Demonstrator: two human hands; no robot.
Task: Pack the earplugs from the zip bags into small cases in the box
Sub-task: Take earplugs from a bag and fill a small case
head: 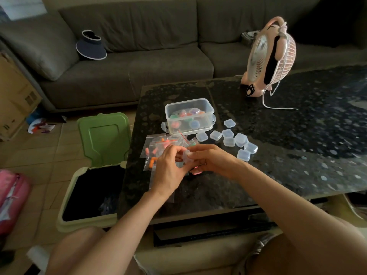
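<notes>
My left hand [168,167] and my right hand [210,161] meet over the dark table, fingers curled around one small clear case [187,155] held between them. Under and left of my hands lie several zip bags [156,147] with red seals, holding orange and pink earplugs. A pink earplug [195,172] shows just below my right hand. Behind them stands the clear plastic box [189,116], open, with several filled cases of mixed colours inside. Several empty clear cases [234,139] are scattered to the right of the box.
A pink desk fan [270,58] with a white cable stands at the back right of the table [278,175]. An open bin with a green lid [103,139] sits on the floor to the left. A grey sofa [139,56] is behind.
</notes>
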